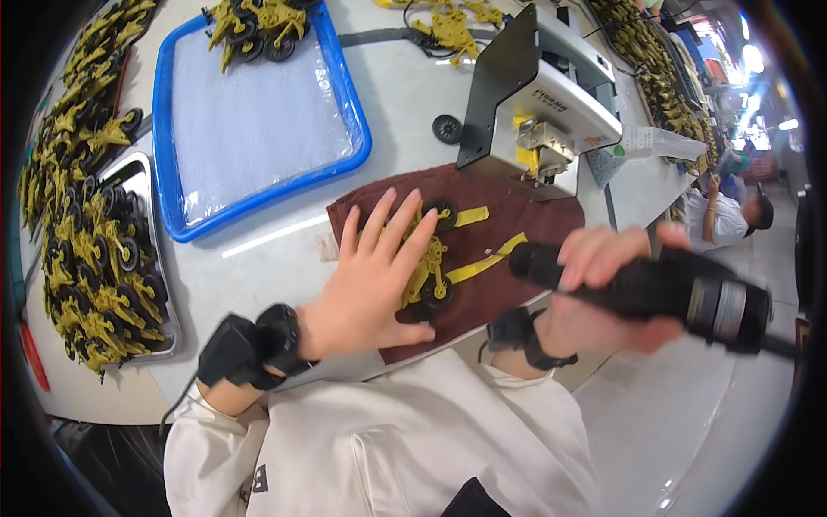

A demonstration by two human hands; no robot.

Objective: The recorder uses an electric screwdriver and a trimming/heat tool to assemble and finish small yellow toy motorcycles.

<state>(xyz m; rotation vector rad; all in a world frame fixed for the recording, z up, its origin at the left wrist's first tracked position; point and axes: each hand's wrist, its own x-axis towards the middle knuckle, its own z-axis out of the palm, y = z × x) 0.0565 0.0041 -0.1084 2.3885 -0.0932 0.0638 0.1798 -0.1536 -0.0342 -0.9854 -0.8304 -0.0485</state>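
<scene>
In the head view, the power screwdriver (642, 289), black with a cord leaving its rear, lies right of centre in the frame. Its long axis runs nearly level across the picture, slanting a little upward toward the left; the nose points left, toward the middle of the frame, and the corded end points to the right edge. The right hand (590, 323) is wrapped around its body, with fingers over the top and the palm below.

The left hand (366, 289) is spread wide, palm down, at the centre of the frame, gripping nothing; its fingers reach up the picture over a yellow toy frame (426, 267) with black wheels. This piece lies on a brown cloth (508, 224), partly covered by the hand. Two yellow strips extend from it toward the right, the upper nearly level, the lower rising toward the upper right. The screwdriver's nose is near the end of the lower strip; the thin bit is hard to make out, but it seems to lie along that strip.

A blue tray (349, 86) takes up the upper left, and a metal tray (148, 185) heaped with similar wheeled pieces (103, 267) stands at left. A loose black wheel (447, 129) lies just beside a white machine (560, 112) at upper right.
</scene>
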